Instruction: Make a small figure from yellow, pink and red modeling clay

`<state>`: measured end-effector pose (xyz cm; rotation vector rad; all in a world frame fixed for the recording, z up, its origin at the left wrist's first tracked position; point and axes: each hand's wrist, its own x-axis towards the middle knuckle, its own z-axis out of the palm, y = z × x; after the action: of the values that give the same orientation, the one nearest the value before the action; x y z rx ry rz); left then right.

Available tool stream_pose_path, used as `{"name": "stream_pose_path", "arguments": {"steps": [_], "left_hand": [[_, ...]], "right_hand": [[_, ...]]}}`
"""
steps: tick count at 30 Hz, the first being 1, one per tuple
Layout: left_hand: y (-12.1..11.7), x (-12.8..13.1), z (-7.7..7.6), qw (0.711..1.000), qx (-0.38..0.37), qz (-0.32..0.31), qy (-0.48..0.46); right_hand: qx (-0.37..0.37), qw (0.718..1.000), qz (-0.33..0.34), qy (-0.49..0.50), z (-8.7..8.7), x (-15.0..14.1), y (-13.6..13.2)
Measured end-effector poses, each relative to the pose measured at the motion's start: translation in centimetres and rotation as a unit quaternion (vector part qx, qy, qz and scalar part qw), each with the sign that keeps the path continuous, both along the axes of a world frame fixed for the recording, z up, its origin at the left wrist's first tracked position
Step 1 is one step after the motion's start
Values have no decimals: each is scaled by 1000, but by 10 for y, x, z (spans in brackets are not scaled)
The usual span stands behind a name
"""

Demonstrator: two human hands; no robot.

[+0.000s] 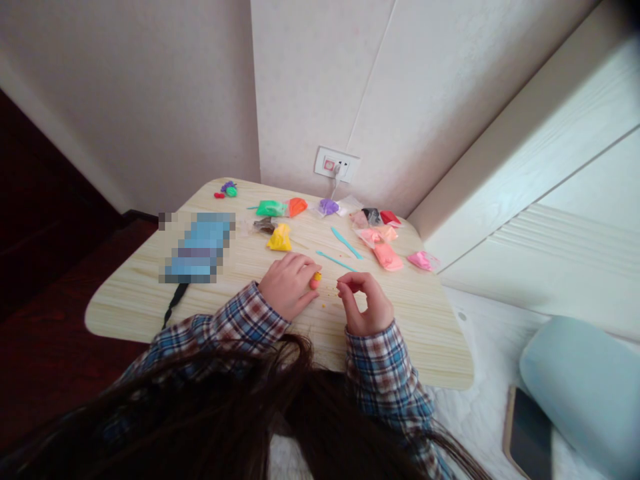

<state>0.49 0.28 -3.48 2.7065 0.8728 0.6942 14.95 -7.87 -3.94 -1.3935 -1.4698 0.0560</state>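
At the middle of the table, my left hand [287,285] is closed around a small clay piece [315,281], coral pink below with yellow on top. My right hand [367,303] hovers just to its right, thumb and forefinger pinched together; whatever may be between the tips is too small to make out. Tiny yellow clay crumbs [323,305] lie on the tabletop between both hands. Beyond them are a thin blue modelling tool [336,261] and a wider blue clay knife [346,243]. A bag of yellow clay [279,237] sits just past my left hand.
Bags of green [271,208], orange [296,207], purple [329,207], coral [387,256] and pink clay [423,260] line the table's far side. Small clay shapes [231,191] sit at the far left corner. A blurred-out device [201,247] with a black strap lies left. Long hair covers the near edge.
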Motion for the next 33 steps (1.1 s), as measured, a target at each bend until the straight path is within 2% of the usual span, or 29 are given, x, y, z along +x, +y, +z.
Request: {"name": "stream_pose_path", "arguments": {"steps": [5, 9, 12, 16, 19, 23, 26, 28, 33], "left_hand": [[-3, 2, 4, 998, 16, 15, 55], [-1, 3, 4, 999, 11, 25, 44], [1, 3, 5, 1000, -9, 11, -12], [-2, 0, 11, 984, -82, -14, -160], [-5, -2, 18, 943, -207, -32, -259], [-7, -5, 24, 848, -393, -84, -344], [-5, -8, 25, 794, -467, -113, -373], [-4, -9, 26, 775, -489, -123, -381], [-4, -10, 26, 757, -509, -143, -384]], "right_hand": [[-3, 1000, 6, 4, -1, 0, 1], [-10, 1000, 7, 8, -2, 0, 1], [-16, 1000, 8, 13, -3, 0, 1], [-9, 1000, 11, 14, -2, 1, 0], [0, 1000, 14, 18, -1, 0, -1], [19, 999, 28, 38, 3, -3, -1], [25, 997, 48, 50, 8, -7, -2], [27, 996, 60, 63, 12, -11, -2], [33, 987, 74, 139, 11, -19, 0]]}}
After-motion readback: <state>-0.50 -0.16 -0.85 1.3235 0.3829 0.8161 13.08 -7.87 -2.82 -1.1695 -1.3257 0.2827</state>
